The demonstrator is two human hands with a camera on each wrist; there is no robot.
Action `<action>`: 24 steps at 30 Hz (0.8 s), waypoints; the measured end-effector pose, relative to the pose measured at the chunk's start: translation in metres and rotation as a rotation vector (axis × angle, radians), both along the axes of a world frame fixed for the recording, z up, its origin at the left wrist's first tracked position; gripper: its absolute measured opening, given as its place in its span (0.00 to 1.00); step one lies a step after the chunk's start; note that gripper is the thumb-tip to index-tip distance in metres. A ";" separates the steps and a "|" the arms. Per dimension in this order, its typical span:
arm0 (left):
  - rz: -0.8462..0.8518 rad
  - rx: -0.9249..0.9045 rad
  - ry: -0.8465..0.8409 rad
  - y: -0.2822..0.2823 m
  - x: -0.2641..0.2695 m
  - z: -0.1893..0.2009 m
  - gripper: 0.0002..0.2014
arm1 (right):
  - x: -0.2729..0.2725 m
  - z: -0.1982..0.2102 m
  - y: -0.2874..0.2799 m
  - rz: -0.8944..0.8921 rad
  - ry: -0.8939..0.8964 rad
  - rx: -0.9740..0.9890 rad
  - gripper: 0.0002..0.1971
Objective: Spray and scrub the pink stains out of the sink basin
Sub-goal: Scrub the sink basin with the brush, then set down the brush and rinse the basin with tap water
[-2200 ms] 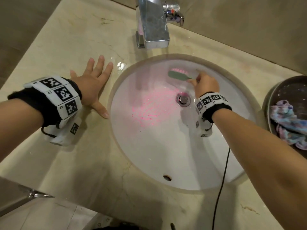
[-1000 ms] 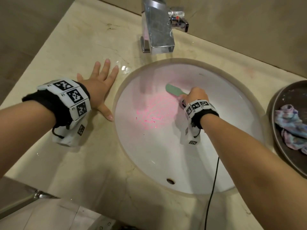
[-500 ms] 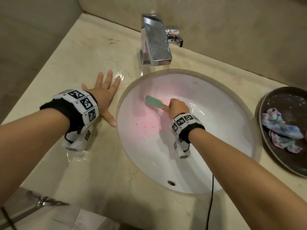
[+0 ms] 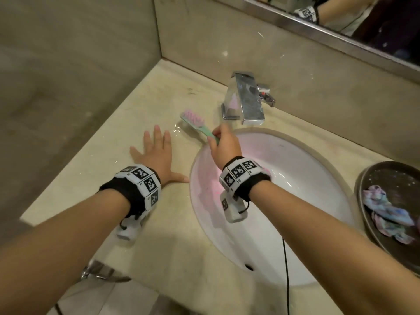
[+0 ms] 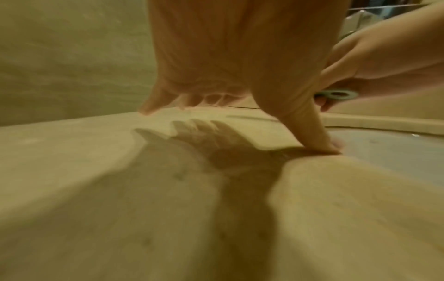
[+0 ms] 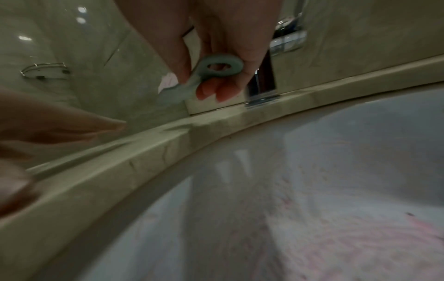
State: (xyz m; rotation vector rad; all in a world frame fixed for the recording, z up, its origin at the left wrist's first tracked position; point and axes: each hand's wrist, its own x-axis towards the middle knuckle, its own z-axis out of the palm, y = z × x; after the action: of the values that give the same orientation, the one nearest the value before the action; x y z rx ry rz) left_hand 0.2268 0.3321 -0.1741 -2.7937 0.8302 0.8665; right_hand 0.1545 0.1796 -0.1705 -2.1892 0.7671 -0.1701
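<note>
My right hand grips the handle of a green brush with pink-stained bristles, holding it over the counter just left of the tap, bristles up. The brush's ring end shows between my fingers in the right wrist view and again as the ring end in the left wrist view. My left hand lies flat, fingers spread, on the beige counter left of the white sink basin. Pink stains smear the basin's left and bottom parts, pink stains also close under my right wrist.
A chrome tap stands behind the basin. A dark round tray holding a crumpled multicoloured cloth sits at the right. Walls close the counter at the left and back, with a mirror above. A black cable hangs over the front rim.
My right hand has lifted the brush out of the basin and carried it up and left over the counter, turning the bristles upward. My left hand stayed flat on the counter.
</note>
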 end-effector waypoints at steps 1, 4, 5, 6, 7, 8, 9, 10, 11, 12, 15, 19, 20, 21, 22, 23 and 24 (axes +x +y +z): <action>0.053 -0.015 0.009 0.007 0.001 0.000 0.69 | 0.012 0.002 0.005 0.005 0.012 0.002 0.11; 0.177 -0.030 0.050 0.028 0.011 0.005 0.67 | 0.041 0.005 0.017 0.013 0.046 -0.024 0.11; 0.194 -0.034 0.052 0.035 0.014 0.006 0.67 | 0.049 0.005 0.020 0.021 0.066 -0.039 0.11; 0.201 -0.038 0.044 0.042 0.017 0.008 0.66 | 0.056 0.004 0.023 0.030 0.086 -0.055 0.10; 0.202 -0.041 0.033 0.047 0.019 0.010 0.65 | 0.062 0.002 0.025 0.037 0.101 -0.069 0.09; 0.200 -0.044 0.027 0.053 0.020 0.011 0.64 | 0.066 0.001 0.028 0.041 0.112 -0.079 0.09; 0.197 -0.047 0.029 0.058 0.021 0.011 0.63 | 0.070 0.000 0.030 0.044 0.122 -0.087 0.08; 0.191 -0.049 0.039 0.063 0.022 0.011 0.62 | 0.073 -0.001 0.033 0.049 0.130 -0.096 0.08; 0.180 -0.051 0.051 0.067 0.022 0.011 0.59 | 0.075 -0.002 0.036 0.062 0.135 -0.108 0.08; 0.168 -0.056 0.061 0.069 0.022 0.010 0.57 | 0.076 -0.003 0.039 0.076 0.139 -0.124 0.09; 0.149 -0.079 0.048 0.070 0.017 0.007 0.53 | 0.075 -0.004 0.045 0.121 0.139 -0.181 0.10; 0.118 -0.110 0.028 0.064 0.011 0.008 0.51 | 0.065 0.004 0.046 0.155 0.087 -0.184 0.15; 0.109 -0.118 0.028 0.061 0.010 0.010 0.51 | 0.061 0.007 0.044 0.159 0.077 -0.186 0.16; 0.103 -0.125 0.031 0.058 0.010 0.011 0.50 | 0.056 0.010 0.040 0.163 0.063 -0.190 0.16; 0.099 -0.131 0.035 0.054 0.010 0.012 0.50 | 0.050 0.014 0.035 0.166 0.044 -0.196 0.16; 0.096 -0.136 0.039 0.050 0.010 0.012 0.50 | 0.043 0.018 0.029 0.170 0.014 -0.206 0.15; 0.095 -0.138 0.045 0.045 0.009 0.013 0.50 | 0.035 0.024 0.022 0.176 -0.021 -0.217 0.15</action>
State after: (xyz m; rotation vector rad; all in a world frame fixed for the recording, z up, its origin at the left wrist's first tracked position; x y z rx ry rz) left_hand 0.2362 0.3769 -0.1611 -2.9652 0.7993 0.9226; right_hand 0.1893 0.2016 -0.1469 -2.4433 0.5621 -0.1947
